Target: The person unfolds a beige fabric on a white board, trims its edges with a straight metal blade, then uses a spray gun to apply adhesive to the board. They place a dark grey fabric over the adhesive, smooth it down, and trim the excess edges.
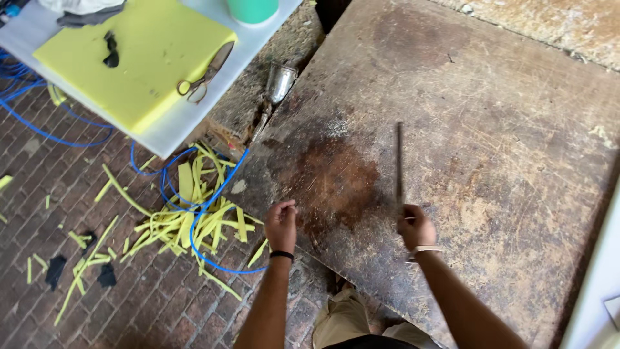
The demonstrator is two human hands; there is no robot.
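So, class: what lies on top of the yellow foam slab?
On the foam slab lie scissors and a black scrap. A grey cloth covers its far edge; whatever is under that is hidden.
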